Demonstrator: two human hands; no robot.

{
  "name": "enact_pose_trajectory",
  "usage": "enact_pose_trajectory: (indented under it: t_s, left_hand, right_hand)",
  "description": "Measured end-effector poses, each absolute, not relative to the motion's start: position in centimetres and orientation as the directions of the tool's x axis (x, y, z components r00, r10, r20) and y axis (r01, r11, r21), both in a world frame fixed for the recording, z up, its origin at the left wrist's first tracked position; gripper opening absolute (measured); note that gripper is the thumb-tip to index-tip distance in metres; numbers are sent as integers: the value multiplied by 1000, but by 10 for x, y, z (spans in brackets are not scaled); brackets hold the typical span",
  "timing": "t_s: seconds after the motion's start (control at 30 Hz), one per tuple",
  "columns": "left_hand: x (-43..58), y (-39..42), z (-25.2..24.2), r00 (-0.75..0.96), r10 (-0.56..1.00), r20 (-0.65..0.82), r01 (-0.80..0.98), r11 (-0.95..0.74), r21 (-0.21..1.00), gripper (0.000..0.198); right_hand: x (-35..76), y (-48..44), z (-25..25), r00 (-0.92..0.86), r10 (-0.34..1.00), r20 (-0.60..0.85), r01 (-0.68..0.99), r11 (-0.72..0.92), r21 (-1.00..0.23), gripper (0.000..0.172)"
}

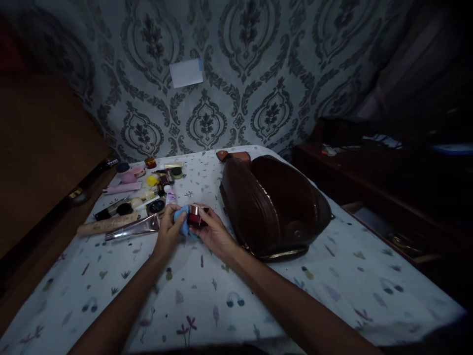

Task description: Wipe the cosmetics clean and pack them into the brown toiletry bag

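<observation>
My right hand (212, 229) is closed around a dark red jar (195, 217) with a shiny lid band, held just above the table. Pressed against the jar's left side is a light blue cloth (181, 222), bunched in the fingers of my left hand (170, 227). A white and pink tube (170, 195) lies just beyond my left hand. Beside that hand rests a shiny pinkish tube (133, 228), with a long beige tube (107, 225) behind it. To the right of my right hand stands a dark brown leather bag (251, 212), its zip undone.
Several cosmetics, among them a pink tube (122, 188), a yellow item (152, 180) and an amber jar (150, 162), lie at the table's back left. A brown case (242, 157) sits behind the bag. Patterned cloth (214, 315) covers the table; dark furniture (354, 177) stands right.
</observation>
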State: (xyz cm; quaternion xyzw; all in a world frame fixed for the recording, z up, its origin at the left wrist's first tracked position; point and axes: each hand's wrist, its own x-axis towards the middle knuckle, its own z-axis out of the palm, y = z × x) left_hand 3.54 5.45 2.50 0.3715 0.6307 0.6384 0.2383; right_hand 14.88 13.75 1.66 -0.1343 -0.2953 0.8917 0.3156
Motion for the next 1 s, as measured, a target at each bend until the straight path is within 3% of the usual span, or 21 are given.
enact_pose_trajectory:
  t_s: [0.2,0.4,0.67,0.8,1.0]
  left_hand:
    - [30,51,27,-661,723,201,157,-129,979,39]
    - [24,49,29,-619,763,186,80,-174,981,42]
    - [26,48,30,-635,757,152,-1,-197,980,43]
    - [24,48,27,-605,783,145,-52,-220,974,40]
    - [24,49,26,-612,775,158,-26,-219,975,41]
  right_hand:
    - [149,135,15,-761,649,4,-444,-517,-732,71]
    - [146,138,13,-662,745,82,-341,-202,-918,66]
    - [154,135,24,-690,723,15,-234,-203,-951,54]
    - [154,134,25,-686,725,66,-296,-195,-935,58]
    - [150,137,19,-585,792,175,-308,-17,-951,57]
